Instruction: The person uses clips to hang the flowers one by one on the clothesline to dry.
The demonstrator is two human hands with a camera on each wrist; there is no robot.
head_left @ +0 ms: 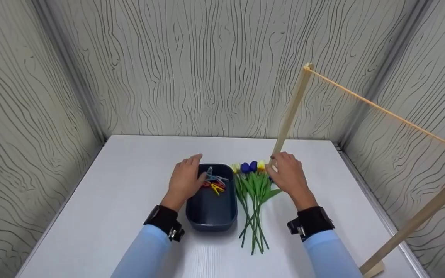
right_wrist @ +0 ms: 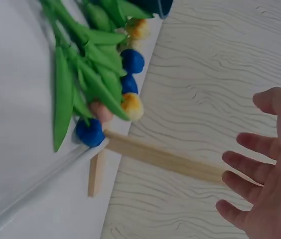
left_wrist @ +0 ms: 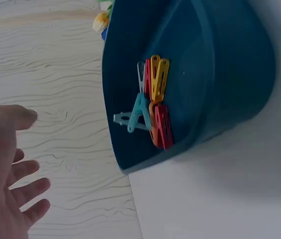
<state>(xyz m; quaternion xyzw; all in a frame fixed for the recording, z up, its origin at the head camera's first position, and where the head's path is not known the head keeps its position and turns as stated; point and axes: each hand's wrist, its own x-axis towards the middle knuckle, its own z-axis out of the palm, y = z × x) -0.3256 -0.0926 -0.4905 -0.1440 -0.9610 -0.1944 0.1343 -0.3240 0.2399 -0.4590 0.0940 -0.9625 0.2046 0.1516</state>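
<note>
Over the left rim of a dark blue plastic bin [head_left: 211, 208] hovers my left hand [head_left: 185, 177], fingers loosely spread and holding nothing. Inside the bin lie several clothespins [head_left: 216, 188] in yellow, red, light blue and grey, heaped toward its far end. My right hand [head_left: 289, 173] is above the flower heads of a bunch of artificial tulips [head_left: 259, 185], its fingers apart with nothing between them in the right wrist view. Those tulips have blue, yellow-white and pink heads, green leaves and crossed stems, and lie just right of the bin.
Two wooden posts, a far post [head_left: 294, 110] and a near post [head_left: 415, 220], stand on the right with an orange cord [head_left: 384, 110] strung between them. All of it rests on a white table [head_left: 129, 200], enclosed by wood-grain patterned walls [head_left: 207, 69].
</note>
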